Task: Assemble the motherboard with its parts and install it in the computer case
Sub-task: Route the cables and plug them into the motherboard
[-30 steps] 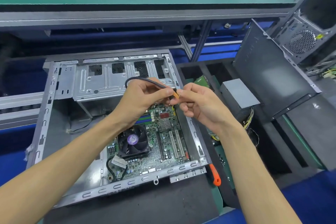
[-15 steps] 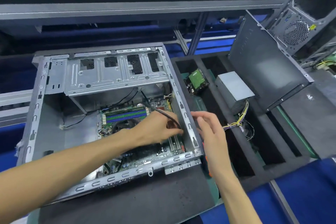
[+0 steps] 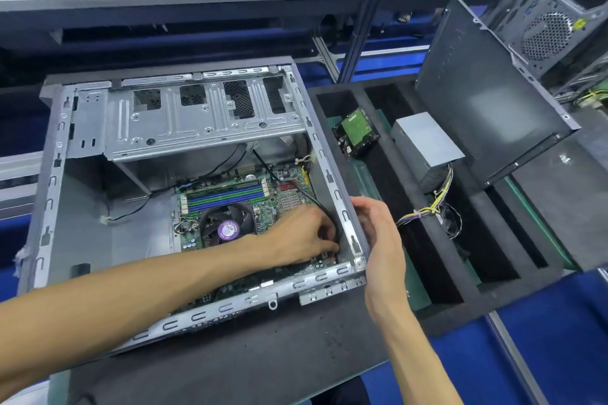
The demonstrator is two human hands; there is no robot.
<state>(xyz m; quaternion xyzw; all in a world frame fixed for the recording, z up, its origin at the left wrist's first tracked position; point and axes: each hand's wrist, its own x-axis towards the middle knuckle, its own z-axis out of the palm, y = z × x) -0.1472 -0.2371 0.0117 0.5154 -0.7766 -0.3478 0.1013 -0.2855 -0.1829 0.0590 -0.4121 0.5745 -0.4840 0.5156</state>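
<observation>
The open grey computer case (image 3: 49, 194) lies flat on a black mat, with the green motherboard (image 3: 289, 197) inside it, its black CPU fan (image 3: 227, 227) and blue memory slots showing. My left hand (image 3: 302, 237) reaches down to the board's right front corner and pinches the end of a black cable (image 3: 309, 196) that runs back toward the drive bay. The cable's plug is hidden under the fingers. My right hand (image 3: 378, 240) grips the case's right wall near its front corner, fingers curled over the rim.
A black foam tray (image 3: 427, 260) right of the case holds a hard drive (image 3: 355, 135) and a grey power supply (image 3: 424, 141) with loose yellow wires. A dark side panel (image 3: 487, 102) leans behind it, and another case (image 3: 552, 20) stands at the far right.
Both hands came down from holding the cable in the air. My left hand carried the cable end to the board's front right corner; my right hand let go and took the case wall.
</observation>
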